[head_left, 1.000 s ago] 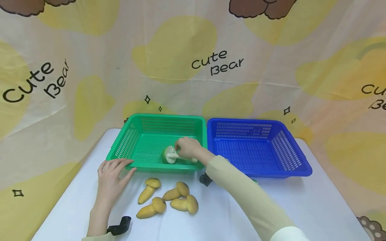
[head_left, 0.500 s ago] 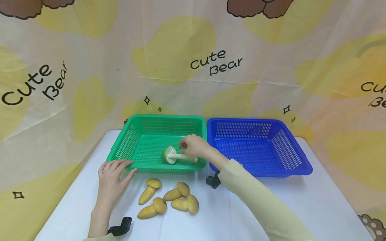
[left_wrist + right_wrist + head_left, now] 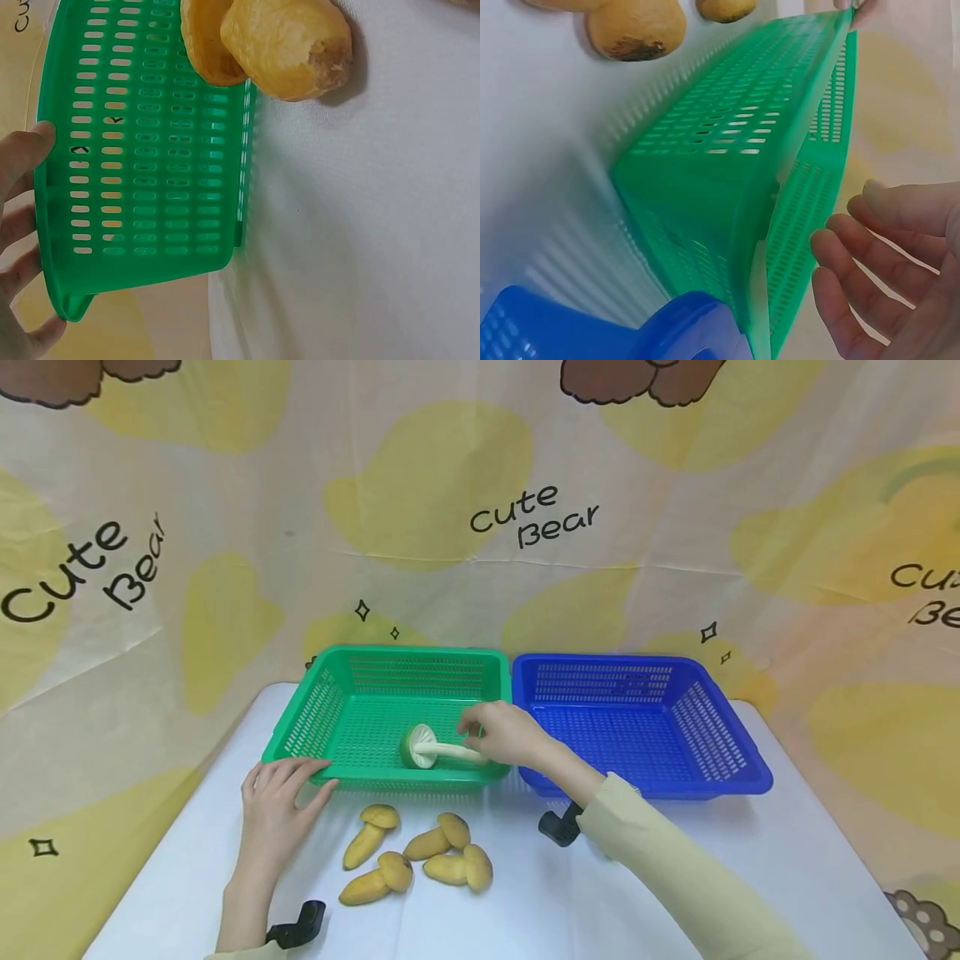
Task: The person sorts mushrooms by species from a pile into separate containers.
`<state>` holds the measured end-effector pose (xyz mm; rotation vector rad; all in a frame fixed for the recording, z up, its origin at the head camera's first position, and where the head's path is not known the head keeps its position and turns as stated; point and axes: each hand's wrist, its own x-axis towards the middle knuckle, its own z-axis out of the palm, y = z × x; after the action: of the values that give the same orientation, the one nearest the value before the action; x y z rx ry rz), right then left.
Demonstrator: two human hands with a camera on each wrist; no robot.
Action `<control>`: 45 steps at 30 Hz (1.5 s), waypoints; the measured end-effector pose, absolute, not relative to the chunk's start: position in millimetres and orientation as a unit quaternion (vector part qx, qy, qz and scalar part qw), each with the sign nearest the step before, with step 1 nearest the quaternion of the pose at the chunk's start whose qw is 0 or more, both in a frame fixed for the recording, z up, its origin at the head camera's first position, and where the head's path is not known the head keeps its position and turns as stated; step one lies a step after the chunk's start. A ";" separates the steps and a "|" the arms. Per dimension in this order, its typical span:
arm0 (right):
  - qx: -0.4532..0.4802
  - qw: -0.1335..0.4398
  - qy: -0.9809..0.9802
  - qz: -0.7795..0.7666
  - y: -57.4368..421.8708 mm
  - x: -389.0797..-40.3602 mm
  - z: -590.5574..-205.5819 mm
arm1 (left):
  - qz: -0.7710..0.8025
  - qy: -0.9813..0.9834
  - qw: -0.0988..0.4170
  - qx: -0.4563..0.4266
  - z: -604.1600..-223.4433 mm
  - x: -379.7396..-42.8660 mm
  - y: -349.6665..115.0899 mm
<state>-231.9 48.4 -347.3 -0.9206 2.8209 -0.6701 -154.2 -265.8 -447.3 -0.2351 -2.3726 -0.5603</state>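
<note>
Currently your right hand (image 3: 504, 735) hovers, fingers loosely spread and empty, over the white mushroom (image 3: 438, 748) lying near the green basket's (image 3: 390, 657) front edge; likely light, stiff, smooth, best pinched at the stem, while your left hand (image 3: 277, 793), fingers straight, touches the rim.

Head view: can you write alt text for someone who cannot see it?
A person's right hand hovers open above a white toy mushroom lying in a green slotted plastic basket, while the left hand rests on the basket's near rim. A blue slotted plastic basket stands beside it, and four yellow-brown toy mushrooms lie on the white table.
</note>
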 end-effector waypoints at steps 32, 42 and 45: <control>-0.263 -0.057 0.923 -0.274 123.6 -166.2 -362.7 | -0.219 -0.911 0.336 -0.092 -444.7 -154.9 -264.3; -0.224 -0.099 0.924 -0.293 147.8 -144.3 -382.4 | -0.215 -0.910 0.341 -0.092 -446.4 -153.6 -264.3; -0.204 -0.104 0.925 -0.304 156.1 -137.1 -386.5 | -0.215 -0.910 0.342 -0.093 -446.9 -153.8 -264.3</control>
<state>-137.1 156.1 -386.5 -0.6889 3.1148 -1.0250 -153.8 -264.3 -446.9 -0.2422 -2.3661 -0.5602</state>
